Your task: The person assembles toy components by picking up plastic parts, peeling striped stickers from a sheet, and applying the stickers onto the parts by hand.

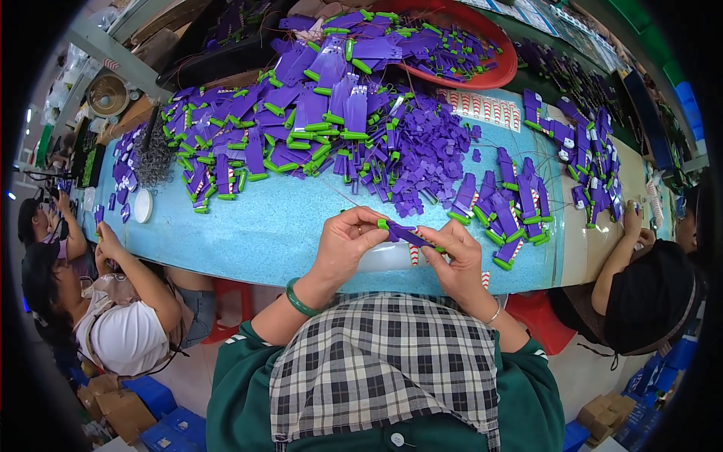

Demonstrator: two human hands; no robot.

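Note:
Over the table's near edge, both my hands hold one purple plastic piece with green ends and a red-and-white striped sticker along it. My left hand pinches its left green end between thumb and fingers. The fingers of my right hand close on its right end, by the striped part. Just beneath lies a sheet of striped stickers, partly hidden by my hands. To the right of my right hand, stickered purple-and-green pieces lie in a loose group.
A large heap of purple-and-green pieces covers the table's far side, beside small purple parts. Behind stand a red basin and another sticker sheet. Dark wire bits and a white lid lie left. Co-workers sit both sides.

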